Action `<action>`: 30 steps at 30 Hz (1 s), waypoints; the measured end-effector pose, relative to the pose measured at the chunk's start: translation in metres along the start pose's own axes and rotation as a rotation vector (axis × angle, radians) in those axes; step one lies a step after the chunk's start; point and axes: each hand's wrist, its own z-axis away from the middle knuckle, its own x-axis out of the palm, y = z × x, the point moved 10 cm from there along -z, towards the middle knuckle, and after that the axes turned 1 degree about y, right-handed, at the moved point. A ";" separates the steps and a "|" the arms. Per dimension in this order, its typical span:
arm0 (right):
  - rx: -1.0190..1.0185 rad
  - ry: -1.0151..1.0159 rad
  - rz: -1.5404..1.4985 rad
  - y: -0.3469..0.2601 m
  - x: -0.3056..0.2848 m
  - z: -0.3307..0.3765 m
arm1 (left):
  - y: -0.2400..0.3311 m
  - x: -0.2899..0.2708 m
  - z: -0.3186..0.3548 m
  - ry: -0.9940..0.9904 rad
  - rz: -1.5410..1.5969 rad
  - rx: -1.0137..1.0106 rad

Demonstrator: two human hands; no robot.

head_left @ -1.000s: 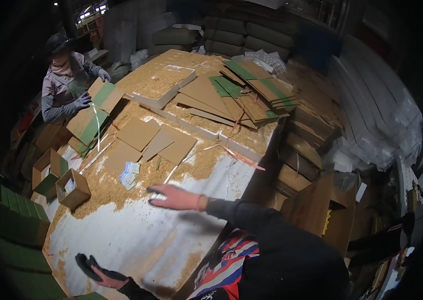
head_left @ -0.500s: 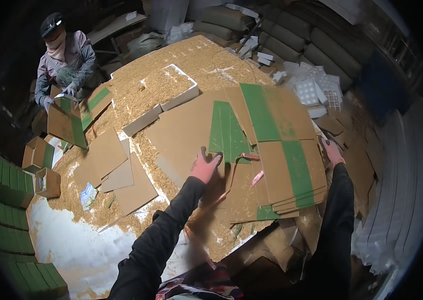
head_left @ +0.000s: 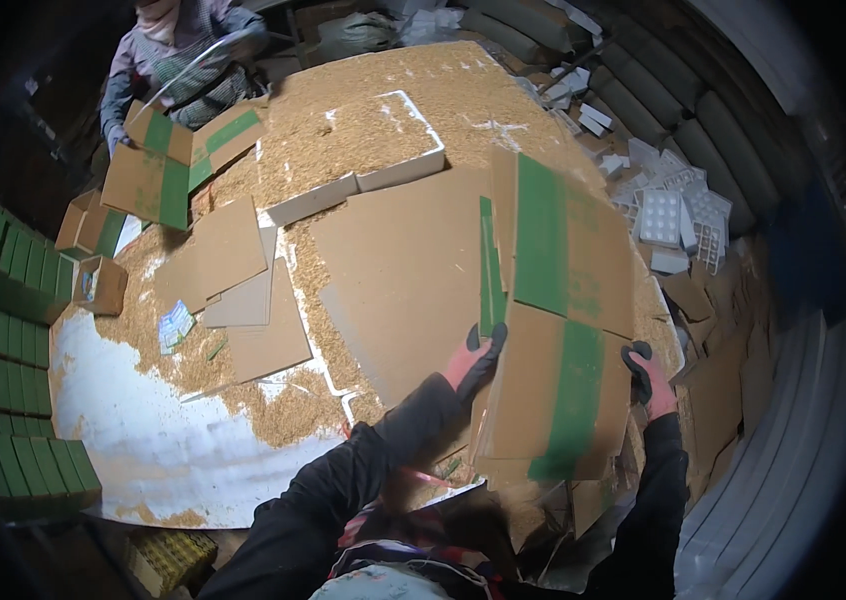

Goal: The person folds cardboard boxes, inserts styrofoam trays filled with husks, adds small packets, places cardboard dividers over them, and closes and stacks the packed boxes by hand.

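L hand + R hand | both grip green-striped flat carton edges

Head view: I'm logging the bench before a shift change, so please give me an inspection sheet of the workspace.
Surface: table, white, largely strewn with tan husk-like litter.
Job's things: flat cardboard sheet with green band, held at both side edges.
Clutter: loose cardboard pieces; white shallow tray; white moulded inserts.
Grips: left hand and right hand, gloved, closed on the sheet.
Cables: nothing seen.
Surroundings: green box stacks; another person folding a carton.
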 end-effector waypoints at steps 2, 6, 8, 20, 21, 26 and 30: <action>-0.106 0.000 0.023 -0.002 0.001 0.013 | 0.007 -0.004 0.015 0.090 -0.019 0.124; -0.260 0.067 -0.035 -0.058 0.083 0.070 | 0.094 -0.039 0.094 0.147 -0.513 0.830; -0.330 0.058 0.003 -0.069 0.122 0.089 | 0.103 -0.103 0.103 0.120 -0.196 0.645; 0.246 -0.633 -0.137 0.146 0.608 0.300 | 0.249 -0.571 0.410 0.308 -0.500 0.017; 0.319 -0.610 -0.111 0.165 0.613 0.323 | 0.232 -0.585 0.417 0.268 -0.508 -0.073; 0.336 -0.731 -0.090 0.256 0.643 0.372 | 0.126 -0.634 0.391 0.010 -0.682 -0.283; 0.328 -1.124 0.495 0.239 0.631 0.346 | 0.113 -0.733 0.359 0.496 -1.023 -0.220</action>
